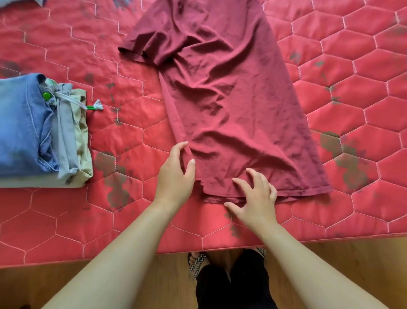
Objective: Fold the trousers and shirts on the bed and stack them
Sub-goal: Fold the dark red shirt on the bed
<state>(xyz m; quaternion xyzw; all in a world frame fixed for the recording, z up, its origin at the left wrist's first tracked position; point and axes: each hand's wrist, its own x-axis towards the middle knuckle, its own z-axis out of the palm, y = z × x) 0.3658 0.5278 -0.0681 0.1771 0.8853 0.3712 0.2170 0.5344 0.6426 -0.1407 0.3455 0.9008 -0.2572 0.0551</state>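
Note:
A maroon T-shirt [226, 97] lies lengthwise on the red quilted bed [352, 123], its hem toward me and one sleeve [143, 46] sticking out to the left. My left hand [176, 176] rests at the shirt's lower left edge, fingers curled around the folded side seam. My right hand [255, 196] lies on the hem with fingers spread, pressing the cloth flat. A stack of folded clothes [41, 132] sits at the left: blue denim on top, grey and beige pieces under it.
A white drawstring with a green tip [92, 107] trails from the stack. The bed's front edge [198, 251] runs across below my hands, with wooden floor and my sandalled feet [198, 262] beneath. Another grey-blue garment [22, 2] peeks in at top left.

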